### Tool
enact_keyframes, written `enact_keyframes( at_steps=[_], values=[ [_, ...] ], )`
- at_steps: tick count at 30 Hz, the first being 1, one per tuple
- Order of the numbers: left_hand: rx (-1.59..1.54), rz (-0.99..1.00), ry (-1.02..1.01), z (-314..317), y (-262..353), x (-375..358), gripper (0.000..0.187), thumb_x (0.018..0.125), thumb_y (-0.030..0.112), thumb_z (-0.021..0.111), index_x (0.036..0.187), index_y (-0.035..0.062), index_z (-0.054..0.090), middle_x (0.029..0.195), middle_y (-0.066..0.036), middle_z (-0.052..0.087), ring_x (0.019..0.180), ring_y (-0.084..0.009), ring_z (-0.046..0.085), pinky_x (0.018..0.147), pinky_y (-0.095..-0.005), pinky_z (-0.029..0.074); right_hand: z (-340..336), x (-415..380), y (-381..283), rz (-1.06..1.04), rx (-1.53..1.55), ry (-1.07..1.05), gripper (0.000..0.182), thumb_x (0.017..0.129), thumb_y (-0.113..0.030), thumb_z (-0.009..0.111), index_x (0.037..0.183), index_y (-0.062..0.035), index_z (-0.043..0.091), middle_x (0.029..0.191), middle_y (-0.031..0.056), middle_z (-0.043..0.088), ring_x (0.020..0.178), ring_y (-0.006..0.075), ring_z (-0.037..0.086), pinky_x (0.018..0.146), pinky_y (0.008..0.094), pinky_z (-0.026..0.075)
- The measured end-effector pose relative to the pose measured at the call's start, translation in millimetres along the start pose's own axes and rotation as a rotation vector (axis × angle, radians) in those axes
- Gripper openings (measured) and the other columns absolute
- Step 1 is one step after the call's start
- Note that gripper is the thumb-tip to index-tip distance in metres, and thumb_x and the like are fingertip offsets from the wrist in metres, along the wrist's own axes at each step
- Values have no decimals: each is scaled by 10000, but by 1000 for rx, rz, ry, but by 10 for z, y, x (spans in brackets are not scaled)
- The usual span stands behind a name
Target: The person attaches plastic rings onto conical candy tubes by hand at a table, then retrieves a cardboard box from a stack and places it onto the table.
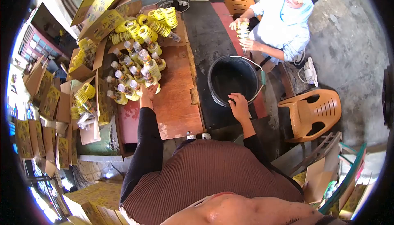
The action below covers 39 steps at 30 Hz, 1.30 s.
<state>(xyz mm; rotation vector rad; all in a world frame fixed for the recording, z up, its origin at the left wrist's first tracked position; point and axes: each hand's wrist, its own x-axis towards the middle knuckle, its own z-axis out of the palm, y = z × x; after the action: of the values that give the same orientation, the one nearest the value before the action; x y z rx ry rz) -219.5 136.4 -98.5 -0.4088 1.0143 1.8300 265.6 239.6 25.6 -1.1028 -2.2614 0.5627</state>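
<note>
On the left, a cluster of clear-capped bottles (123, 77) with yellow lower parts stands on the brown wooden board (176, 110). My left hand (148, 92) is at the front of this cluster, its fingers curled about the lower part of a bottle (147, 75); part of the grip is hidden. My right hand (239, 104) is beside the near rim of a black bucket (210, 86). Its fingers are apart and loosely bent, with nothing seen in them. The bucket has a wire handle with a green grip (263, 77).
Yellow ring-shaped pieces (145, 32) are heaped behind the bottles. Open cardboard boxes (98, 13) crowd the left side. Across the table, a person (283, 24) holds a stack of yellow-and-clear items (243, 32). An orange plastic chair (312, 112) stands at right.
</note>
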Motion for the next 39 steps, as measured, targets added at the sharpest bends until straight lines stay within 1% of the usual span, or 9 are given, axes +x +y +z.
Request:
enact_keyframes(
  at_steps=[4, 6, 11, 18, 24, 26, 31, 33, 39],
  values=[
    [287, 193, -7, -359, -579, -601, 279, 930, 295, 512, 1002, 26, 539, 935, -146, 622, 857, -284, 629, 695, -378, 549, 98, -21, 16, -61, -72, 4, 199, 818, -100, 618, 1016, -96, 639, 1066, 50, 594, 980, 276, 548, 813, 418, 422],
    [149, 68, 99, -1054, -938, -437, 204, 923, 251, 525, 990, 58, 536, 914, -127, 622, 807, -256, 621, 684, -377, 551, 117, -32, 38, -88, -133, 33, 197, 826, -102, 603, 1020, -108, 639, 1052, 38, 598, 971, 265, 552, 791, 418, 415],
    [110, 32, 350, -1729, -1415, -1278, 213, 920, 217, 494, 981, 15, 521, 899, -153, 615, 681, -238, 603, 645, -344, 559, 134, 20, -31, -90, -129, -51, 231, 823, -82, 600, 1052, -114, 617, 1065, 45, 595, 988, 268, 548, 821, 426, 406],
    [413, 126, 486, -2417, -1513, -2125, 211, 871, 223, 575, 959, 32, 567, 761, -109, 611, 580, -200, 588, 549, -352, 562, 316, 150, -767, -410, 329, -19, 231, 805, -1, 605, 1029, -58, 603, 1042, 107, 589, 956, 303, 564, 840, 385, 449],
    [1102, -84, 331, -3238, -2602, -2410, 273, 826, 269, 654, 1035, 95, 676, 856, -91, 678, 681, -197, 643, 611, -350, 541, 1269, -549, -756, -463, 430, -802, 224, 857, -95, 572, 1067, -22, 594, 1012, 145, 597, 946, 331, 584, 833, 390, 475],
    [1701, 164, 178, -3249, -2955, -2550, 278, 785, 305, 685, 1016, 152, 706, 869, -79, 698, 754, -233, 664, 689, -350, 526, 1746, -1003, -327, -537, 231, -1091, 295, 835, -133, 598, 1116, -45, 597, 1060, 148, 604, 1003, 321, 581, 877, 399, 465],
    [1396, -37, 255, -2976, -2767, -2957, 244, 744, 345, 698, 895, 155, 730, 825, -104, 689, 785, -258, 660, 739, -354, 513, 2127, -1790, 358, -501, -250, -1376, 293, 817, -199, 584, 1069, -64, 647, 1055, 144, 632, 1014, 331, 589, 857, 423, 473],
    [1442, -23, 229, -3020, -2793, -3091, 218, 773, 284, 679, 892, 106, 723, 902, -105, 685, 830, -263, 643, 755, -361, 499, 2211, -1883, 409, -345, -437, -1697, 310, 810, -231, 572, 1066, -84, 664, 1056, 161, 646, 1017, 338, 598, 860, 428, 480],
    [1254, -9, 415, -3295, -2934, -3466, 279, 726, 326, 682, 873, 90, 707, 842, -136, 682, 823, -277, 654, 753, -366, 505, 2108, -1733, 287, -328, -349, -1731, 297, 791, -272, 649, 1051, -130, 681, 1035, 141, 659, 987, 317, 620, 860, 408, 484]
  ],
)
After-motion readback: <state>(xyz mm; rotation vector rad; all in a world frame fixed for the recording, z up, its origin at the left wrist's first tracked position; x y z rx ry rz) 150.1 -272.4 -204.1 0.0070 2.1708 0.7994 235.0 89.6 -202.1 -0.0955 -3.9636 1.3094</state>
